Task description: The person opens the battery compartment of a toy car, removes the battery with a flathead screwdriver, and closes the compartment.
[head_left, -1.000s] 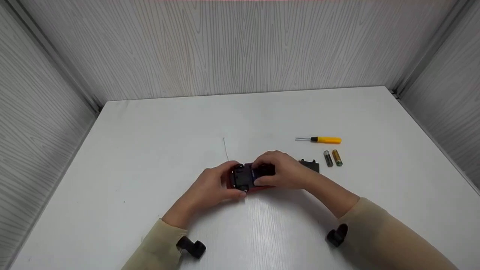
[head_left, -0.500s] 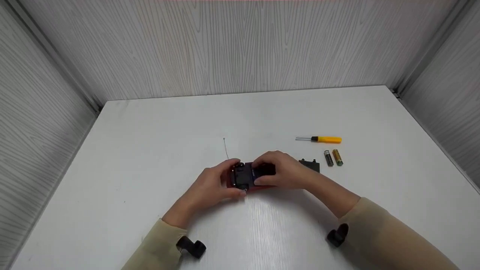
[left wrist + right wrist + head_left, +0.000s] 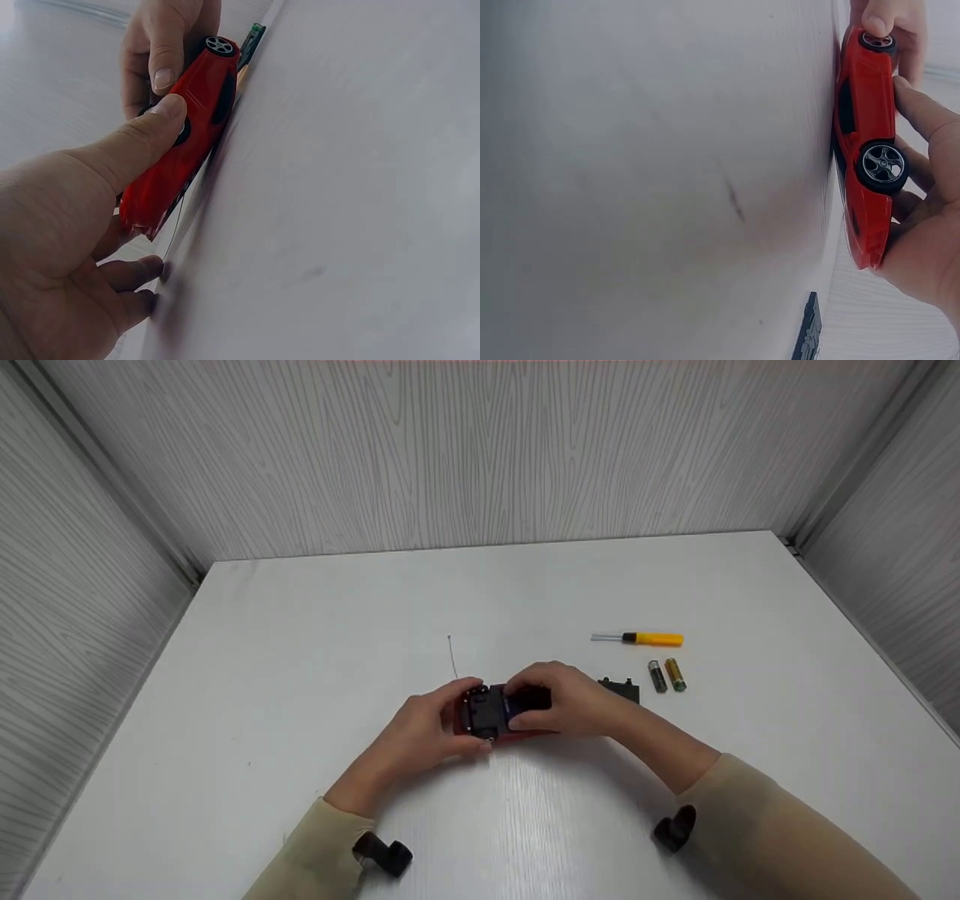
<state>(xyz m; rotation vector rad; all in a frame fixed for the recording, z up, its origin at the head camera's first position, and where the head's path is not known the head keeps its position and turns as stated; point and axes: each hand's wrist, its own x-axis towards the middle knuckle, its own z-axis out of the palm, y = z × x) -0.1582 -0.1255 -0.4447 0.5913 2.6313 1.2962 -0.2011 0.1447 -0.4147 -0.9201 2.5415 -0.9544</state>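
Note:
A red toy car (image 3: 536, 735) lies upside down in the middle of the white table, its black underside (image 3: 486, 714) facing up. My left hand (image 3: 424, 735) grips one end, the thumb by a wheel on the near side and fingers on the far side. My right hand (image 3: 566, 701) has its thumb and fingers curled over the middle of the underside, close to a dark blue strip; its palm hides what lies beneath. Red side panels and silver-spoked wheels (image 3: 883, 165) show in the right wrist view. A thin wire aerial (image 3: 452, 656) sticks out from the far side.
Just right of my right hand lies a flat black plastic piece (image 3: 622, 690), partly hidden. Beyond it are two batteries, one dark (image 3: 657, 676) and one gold (image 3: 676, 674). A yellow-handled screwdriver (image 3: 652, 639) lies behind them. Pale wood-grain panels (image 3: 480, 457) enclose the table.

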